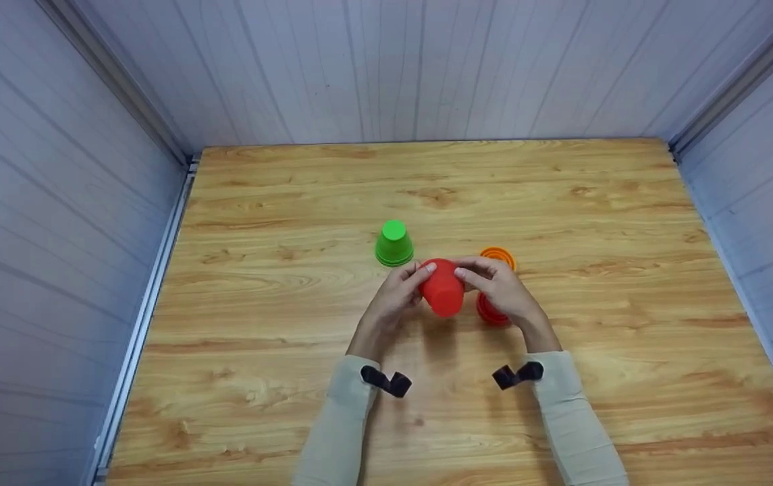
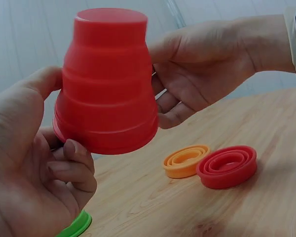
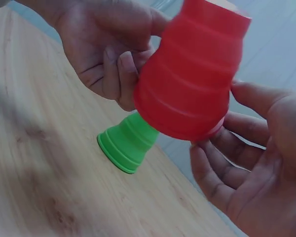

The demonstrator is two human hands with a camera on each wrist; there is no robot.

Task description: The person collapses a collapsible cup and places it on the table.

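Note:
Both hands hold a red collapsible cup [image 2: 108,84] above the table, expanded, with its narrow base up and wide rim down. The left hand [image 1: 394,293] grips its left side, thumb on the wall and fingers at the rim. From the other side the right hand [image 1: 499,287] pinches it between thumb and fingers. Beneath the right hand lies a flattened red collapsible cup [image 2: 228,167], partly covered in the head view. A flattened orange collapsible cup [image 2: 185,160] is beside it. Beyond the left hand an expanded green collapsible cup [image 1: 393,244] stands rim down.
The wood-grain table [image 1: 258,405] carries the cups. Pale panel walls [image 1: 386,74] rise at its back and on both sides. A black strap piece [image 1: 386,381] sticks out from the left cuff, and a similar one [image 1: 518,374] from the right.

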